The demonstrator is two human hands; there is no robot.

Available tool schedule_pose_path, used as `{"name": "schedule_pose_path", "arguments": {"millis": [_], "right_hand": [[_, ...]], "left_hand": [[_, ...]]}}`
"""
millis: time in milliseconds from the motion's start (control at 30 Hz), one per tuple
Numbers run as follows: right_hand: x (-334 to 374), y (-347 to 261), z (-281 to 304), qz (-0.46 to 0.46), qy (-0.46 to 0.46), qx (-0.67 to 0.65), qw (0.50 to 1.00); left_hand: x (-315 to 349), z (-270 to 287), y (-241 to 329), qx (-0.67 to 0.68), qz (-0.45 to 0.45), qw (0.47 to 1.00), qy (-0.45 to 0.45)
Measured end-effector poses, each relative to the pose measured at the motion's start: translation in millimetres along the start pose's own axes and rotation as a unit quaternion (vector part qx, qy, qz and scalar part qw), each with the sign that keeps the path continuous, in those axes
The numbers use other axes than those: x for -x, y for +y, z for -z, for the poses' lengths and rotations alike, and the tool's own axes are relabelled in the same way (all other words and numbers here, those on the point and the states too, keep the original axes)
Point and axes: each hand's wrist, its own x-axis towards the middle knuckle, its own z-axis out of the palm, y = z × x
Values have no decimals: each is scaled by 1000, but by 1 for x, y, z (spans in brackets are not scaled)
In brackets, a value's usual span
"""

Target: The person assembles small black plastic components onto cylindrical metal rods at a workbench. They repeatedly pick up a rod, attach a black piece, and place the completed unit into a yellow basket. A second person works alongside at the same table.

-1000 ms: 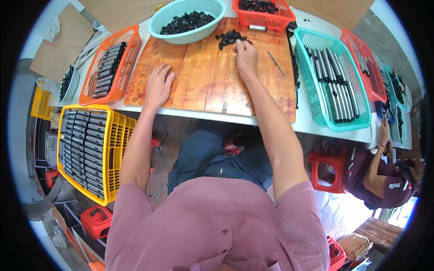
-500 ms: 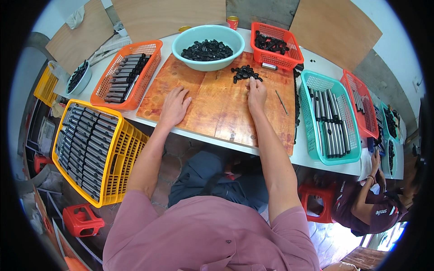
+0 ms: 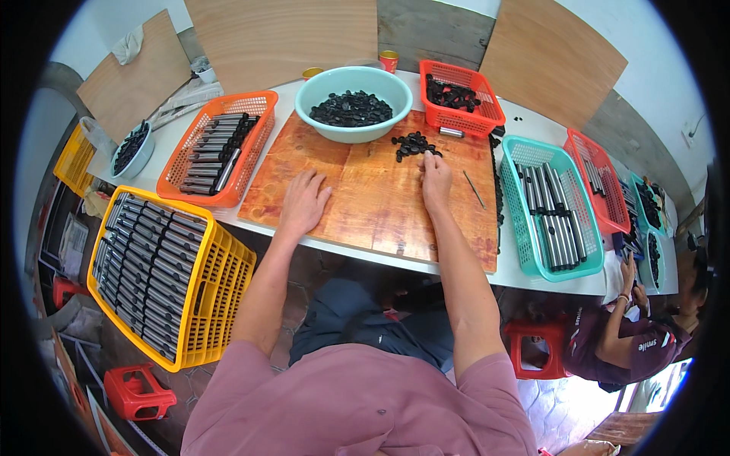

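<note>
My left hand (image 3: 306,201) lies flat on the reddish-brown wooden board (image 3: 357,205), fingers stretched out and nothing under them that I can see. Further right, my right hand (image 3: 436,182) rests at the near edge of a small pile of black oval plastic pieces (image 3: 413,144). Its fingers are curled together, and whatever they may hold is hidden. A thin metal rod (image 3: 474,189) lies on the board to the right of that hand. Behind the board's far edge stands a pale green basin (image 3: 353,133) with many similar black pieces.
Left are an orange basket (image 3: 220,199) and a yellow crate (image 3: 228,296) of metal tubes with black fittings. A red basket (image 3: 464,121) of black parts stands at the back. Right, a green basket (image 3: 551,270) holds more tubes; beyond it a co-worker (image 3: 631,342) sits beside the table.
The whole view has shifted, so the table sits a little lower in the picture. Both hands keep nearly the same places on the board.
</note>
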Motion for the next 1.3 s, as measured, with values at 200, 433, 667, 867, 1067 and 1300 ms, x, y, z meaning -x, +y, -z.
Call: {"name": "schedule_pose_path", "arguments": {"millis": [200,433,667,867,1067,1300], "right_hand": [[6,-13,-1,-30,-19,28,999],[2,-4,16,-47,-26,-14,998],[7,-25,2,-42,-38,34,998],[6,-19,8,-48,-30,-17,998],[16,-33,1,-66,36,45,996],[10,-17,-4,1,14,67,998]], "left_hand": [[4,0,-4,8,8,1000,0],[9,-21,-9,29,-6,999,25],[11,5,-6,94,41,994,32],[12,7,-1,93,16,995,44],[8,13,4,23,-73,997,13],[7,-2,-6,59,11,998,-32]]}}
